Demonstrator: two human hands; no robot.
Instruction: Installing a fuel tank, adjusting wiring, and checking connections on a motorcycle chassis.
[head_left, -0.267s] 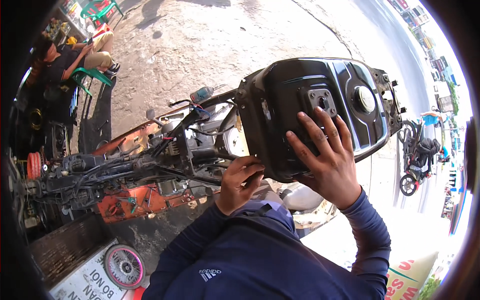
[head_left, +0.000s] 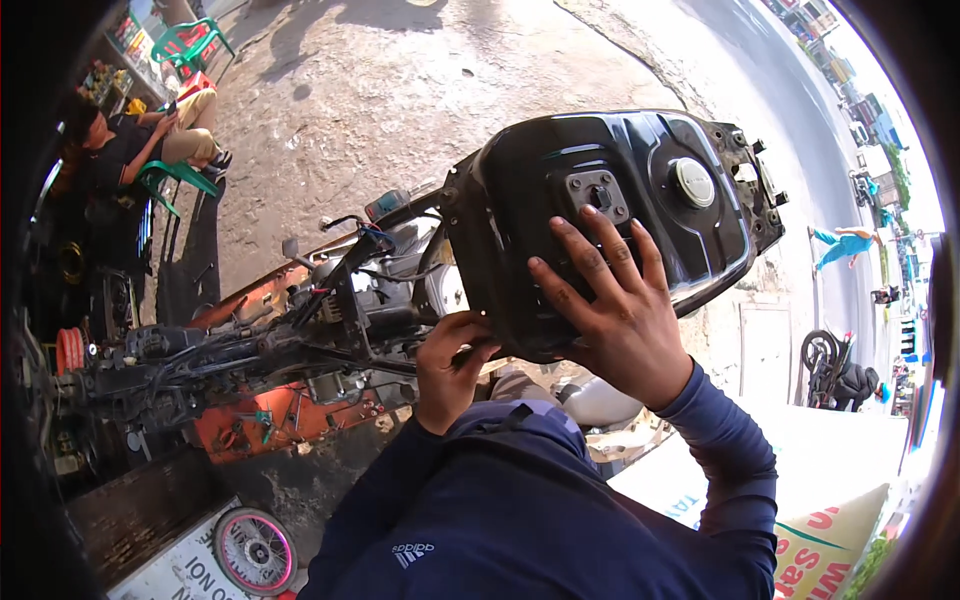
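A glossy black fuel tank [head_left: 620,250] sits on the rear part of a stripped motorcycle frame [head_left: 360,300]. Its pale round cap [head_left: 694,183] faces up, beside a small bolted plate [head_left: 596,193]. My right hand [head_left: 625,325] lies flat on the tank's near side with its fingers spread, the thumb partly hidden below its edge. At the tank's near left corner, my left hand [head_left: 452,365] has its thumb and fingers pinched together. What sits between those fingertips is too small to make out. A teal-and-black power tool [head_left: 386,205] rests beyond the frame, left of the tank.
An orange lift platform [head_left: 285,420] with scattered tools lies under the frame. A pink-rimmed wheel [head_left: 255,550] is at lower left. A person [head_left: 150,140] sits on a green chair [head_left: 180,180] at far left. A parked motorcycle [head_left: 838,370] and the road [head_left: 800,110] are right.
The view has shifted, so the tank and both hands appear slightly further left. Both hands keep their places on the tank. A person in teal now shows by the road.
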